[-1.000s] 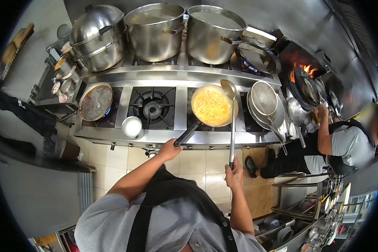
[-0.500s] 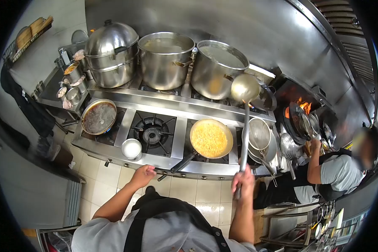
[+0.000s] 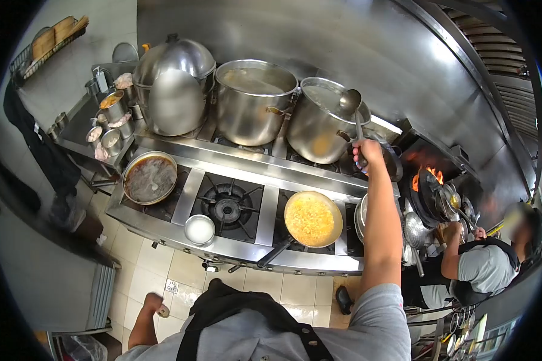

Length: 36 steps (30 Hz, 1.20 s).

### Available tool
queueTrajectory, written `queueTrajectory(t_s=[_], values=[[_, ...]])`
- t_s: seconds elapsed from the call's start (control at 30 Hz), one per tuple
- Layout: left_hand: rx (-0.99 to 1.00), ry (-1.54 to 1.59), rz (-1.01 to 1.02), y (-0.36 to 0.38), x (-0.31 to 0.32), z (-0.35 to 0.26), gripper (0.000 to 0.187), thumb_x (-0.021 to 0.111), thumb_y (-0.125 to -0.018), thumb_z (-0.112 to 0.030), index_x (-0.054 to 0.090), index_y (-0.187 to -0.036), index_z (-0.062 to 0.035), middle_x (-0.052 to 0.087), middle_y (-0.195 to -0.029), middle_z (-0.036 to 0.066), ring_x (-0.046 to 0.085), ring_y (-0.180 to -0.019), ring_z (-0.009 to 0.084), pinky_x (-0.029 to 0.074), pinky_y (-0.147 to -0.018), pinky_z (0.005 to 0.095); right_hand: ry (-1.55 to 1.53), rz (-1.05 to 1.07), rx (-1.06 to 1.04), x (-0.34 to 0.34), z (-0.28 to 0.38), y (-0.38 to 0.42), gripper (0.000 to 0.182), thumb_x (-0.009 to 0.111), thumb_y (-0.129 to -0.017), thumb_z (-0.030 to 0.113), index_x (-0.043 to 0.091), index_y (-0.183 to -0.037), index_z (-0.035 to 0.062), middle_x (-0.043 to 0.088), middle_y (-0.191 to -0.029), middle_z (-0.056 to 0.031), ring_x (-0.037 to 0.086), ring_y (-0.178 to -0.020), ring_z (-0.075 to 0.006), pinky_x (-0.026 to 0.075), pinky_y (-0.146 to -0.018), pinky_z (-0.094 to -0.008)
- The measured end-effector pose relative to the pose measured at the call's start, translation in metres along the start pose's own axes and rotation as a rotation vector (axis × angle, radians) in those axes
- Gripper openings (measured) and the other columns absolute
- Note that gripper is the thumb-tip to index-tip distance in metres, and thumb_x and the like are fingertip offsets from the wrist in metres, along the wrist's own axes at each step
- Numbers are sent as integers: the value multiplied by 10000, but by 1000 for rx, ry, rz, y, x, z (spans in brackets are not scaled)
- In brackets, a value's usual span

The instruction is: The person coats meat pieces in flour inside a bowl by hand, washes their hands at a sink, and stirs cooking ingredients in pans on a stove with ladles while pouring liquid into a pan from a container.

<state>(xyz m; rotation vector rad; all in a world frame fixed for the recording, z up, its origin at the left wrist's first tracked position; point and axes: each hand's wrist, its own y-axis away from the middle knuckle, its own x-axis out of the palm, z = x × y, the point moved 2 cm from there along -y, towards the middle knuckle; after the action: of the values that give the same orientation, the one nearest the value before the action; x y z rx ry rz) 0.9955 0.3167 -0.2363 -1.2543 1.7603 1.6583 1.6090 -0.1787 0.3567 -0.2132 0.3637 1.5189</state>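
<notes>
My right hand [image 3: 367, 151] grips the handle of a metal ladle [image 3: 350, 102], my arm stretched forward over the stove. The ladle's bowl is at the rim of the right-hand stockpot [image 3: 319, 129], overlapping its liquid in this view. Down by my left side, over the floor, hangs my left hand [image 3: 154, 301], small and blurred, its fingers unclear. A frying pan [image 3: 338, 227] with a yellow, egg-like food [image 3: 309, 221] sits on the burner in front of me, its black handle toward me. Left of it, a small metal container of white contents [image 3: 199, 230] rests on the stove edge.
A pan of dark, bubbling liquid [image 3: 151, 178] is on the left burner. Another stockpot [image 3: 250, 114] and a domed steamer [image 3: 171, 54], partly blurred, stand behind. On the right, a co-worker [image 3: 482, 259] works at a flaming wok [image 3: 424, 192]; a perforated skimmer [image 3: 414, 228] lies nearer.
My right hand has swung the ladle forward from near my body to the right-hand stockpot. My left hand has dropped back and left, away from the stove edge. The view has shifted slightly.
</notes>
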Motion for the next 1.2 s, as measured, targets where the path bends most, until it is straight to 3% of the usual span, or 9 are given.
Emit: queueTrajectory(t_s=[0.07,0.17,0.4,0.43,0.57,0.67,0.73,0.8,1.2], values=[[-890,1120,-42,67,24,-4,223,469,-870,-157,651,-812,-42,642,-676,118,617,-532,261,513,-479,388,-220,62,69,-1,0,-13,102,533,-796,87,557,-714,31,531,-564,-57,474,-389,-148,330,-356,-259],[-1257,1372,40,126,66,-7,239,395,-868,-158,567,-821,1,607,-676,141,569,-480,255,487,-450,427,-539,180,164,-8,13,-19,116,530,-809,89,502,-696,86,528,-562,-19,455,-407,-113,313,-353,-231],[-825,1474,118,108,91,-22,212,430,-875,-175,549,-992,-44,646,-829,119,618,-636,261,495,-559,438,-995,312,221,-32,38,-37,108,526,-801,61,500,-696,59,531,-580,-27,482,-451,-97,328,-356,-184],[-974,1383,143,95,84,-30,242,430,-876,-194,531,-1048,-56,648,-875,105,626,-689,253,499,-587,429,-1040,306,157,-35,48,-22,107,524,-806,56,499,-702,47,538,-598,-36,501,-458,-101,337,-358,-179],[-740,1329,-28,79,12,-61,257,447,-866,-230,590,-993,-58,642,-777,92,622,-632,220,505,-556,422,-1181,403,130,-56,57,-14,59,517,-806,5,473,-796,-33,574,-678,-94,590,-507,-130,401,-367,-202],[-665,1302,-89,73,7,-63,283,458,-863,-253,594,-1002,-47,638,-751,96,619,-615,217,508,-541,413,-1211,448,31,-74,56,5,603,554,-799,-2,150,-1182,-234,581,-727,-109,580,-512,-150,409,-386,-225],[-676,1271,-102,75,12,-65,296,457,-865,-263,591,-1002,-39,636,-747,101,616,-609,218,509,-539,413,-1236,556,-1,-88,52,20,611,559,-825,7,134,-1199,-223,567,-753,-114,585,-554,-161,412,-405,-233],[-717,1242,-95,82,15,-76,299,451,-868,-268,589,-989,-31,636,-750,105,611,-606,219,508,-545,419,-1283,563,68,-97,54,58,409,580,-815,15,334,-1058,-202,576,-730,-113,596,-564,-147,400,-411,-222],[-742,1192,63,112,28,-128,275,481,-859,-277,564,-973,-40,642,-798,111,620,-639,234,495,-574,416,-1287,761,270,-121,-91,243,442,461,-944,185,370,-1233,-137,582,-782,-72,580,-542,-143,486,-411,-251]])
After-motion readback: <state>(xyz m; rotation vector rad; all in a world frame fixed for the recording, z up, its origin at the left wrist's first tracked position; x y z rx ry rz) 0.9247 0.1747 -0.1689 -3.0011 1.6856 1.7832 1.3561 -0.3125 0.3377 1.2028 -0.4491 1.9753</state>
